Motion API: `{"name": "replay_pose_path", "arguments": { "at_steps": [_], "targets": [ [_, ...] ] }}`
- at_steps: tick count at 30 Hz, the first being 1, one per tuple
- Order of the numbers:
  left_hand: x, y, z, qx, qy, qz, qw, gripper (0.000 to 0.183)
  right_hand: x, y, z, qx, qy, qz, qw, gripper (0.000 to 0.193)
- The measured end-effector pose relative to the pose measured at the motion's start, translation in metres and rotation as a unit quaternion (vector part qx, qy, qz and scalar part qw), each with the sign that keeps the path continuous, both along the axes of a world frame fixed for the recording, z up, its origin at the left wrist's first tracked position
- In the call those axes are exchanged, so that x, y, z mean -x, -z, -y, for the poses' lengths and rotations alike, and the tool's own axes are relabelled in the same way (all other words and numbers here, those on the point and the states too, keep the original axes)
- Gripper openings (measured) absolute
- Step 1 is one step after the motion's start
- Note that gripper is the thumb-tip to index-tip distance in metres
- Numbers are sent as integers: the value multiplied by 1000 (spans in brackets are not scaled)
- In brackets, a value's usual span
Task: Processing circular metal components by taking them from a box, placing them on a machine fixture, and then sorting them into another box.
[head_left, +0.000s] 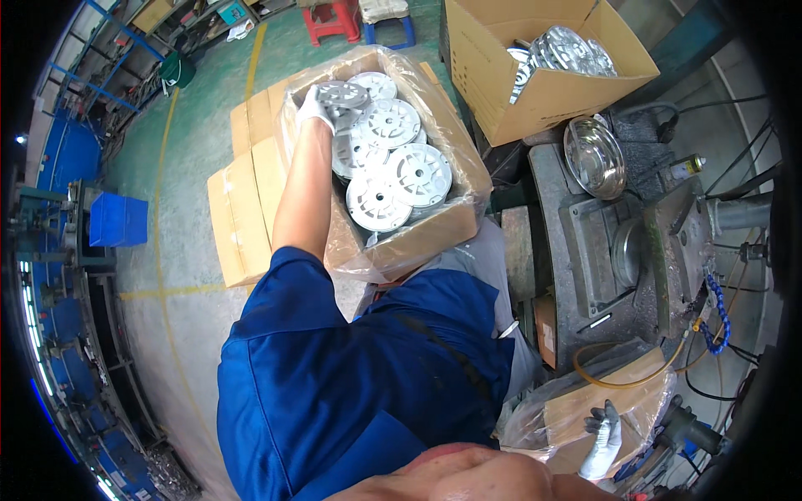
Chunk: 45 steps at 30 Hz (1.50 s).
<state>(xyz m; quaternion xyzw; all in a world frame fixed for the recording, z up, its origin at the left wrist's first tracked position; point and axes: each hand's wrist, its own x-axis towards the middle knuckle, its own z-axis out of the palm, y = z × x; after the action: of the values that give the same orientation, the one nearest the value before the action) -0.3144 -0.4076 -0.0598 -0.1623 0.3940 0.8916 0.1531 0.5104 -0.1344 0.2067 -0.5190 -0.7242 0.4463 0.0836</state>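
My left hand, in a white glove, grips the edge of a round grey metal disc with slots in it. The disc is over the far left part of an open cardboard box lined with clear plastic. Several similar silvery discs lie overlapping in that box, each with a hole at its centre. My right hand, in a white glove with dark fingertips, is at the lower right, above a plastic-covered cardboard box. Its fingers are loosely bent and apart, and nothing shows in them.
Another cardboard box with metal discs stands at the far right. Beside it are a shiny metal bowl, a grimy machine bed and a yellow hose. Closed cartons lie left of the lined box. A blue bin is further left.
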Motion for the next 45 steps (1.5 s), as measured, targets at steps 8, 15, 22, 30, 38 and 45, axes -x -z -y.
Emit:
{"name": "replay_pose_path", "arguments": {
  "at_steps": [8,15,22,30,38,45],
  "targets": [
    [-47,-60,-27,316,26,-60,946,37,-3,7,15,-5,14,-41,999,55],
    [-219,-194,-91,432,196,-470,744,42,51,10,15,47,-85,-119,988,49],
    [-385,-244,-201,315,255,-882,241,59,176,60,9,346,23,-538,768,48],
    [-433,-240,-218,237,310,-854,344,101,151,85,11,225,225,-588,743,40],
    [-476,-211,-275,120,563,-487,657,106,151,92,-9,222,173,-589,757,32],
    [-453,-204,-316,149,525,-491,679,74,123,104,8,237,182,-485,822,58]
  ]
}}
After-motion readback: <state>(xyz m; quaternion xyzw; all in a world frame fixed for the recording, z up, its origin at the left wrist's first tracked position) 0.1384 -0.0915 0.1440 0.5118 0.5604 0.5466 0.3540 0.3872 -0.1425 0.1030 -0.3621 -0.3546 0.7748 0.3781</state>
